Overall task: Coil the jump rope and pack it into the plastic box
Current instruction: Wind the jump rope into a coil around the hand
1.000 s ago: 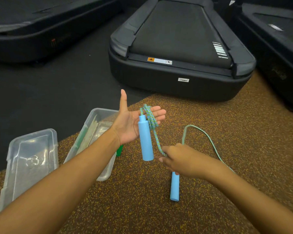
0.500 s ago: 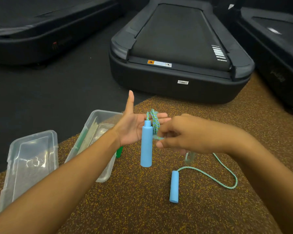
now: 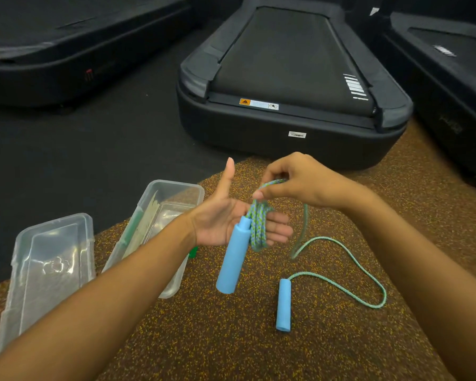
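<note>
Right now your left hand [image 3: 226, 218] is held palm up with the thumb raised and the fingers [image 3: 279, 229] stretched out flat, not closed on anything; several turns of the jump rope [image 3: 259, 224] are looped around those fingers, and one blue handle [image 3: 234, 259] hangs down from the coil, tilted, its lower end above the floor; your right hand [image 3: 300, 182] sits just above the left, thumb and forefinger pinched shut on the rope at the top of the coil; from there the slack drops past your left fingertips, blurred for part of the way, then curves across the speckled brown floor mat [image 3: 231, 339] in a wide loop to the second blue handle [image 3: 283, 305], which lies flat on the mat, apart from both hands; to your left the clear plastic box [image 3: 173, 188] stands open on the mat, partly hidden by your left forearm, with something pale and something green inside it that you cannot make out; its lid [image 3: 50, 265] lies just beside it, further left; beyond the mat stands a dark treadmill [image 3: 291, 78].
</note>
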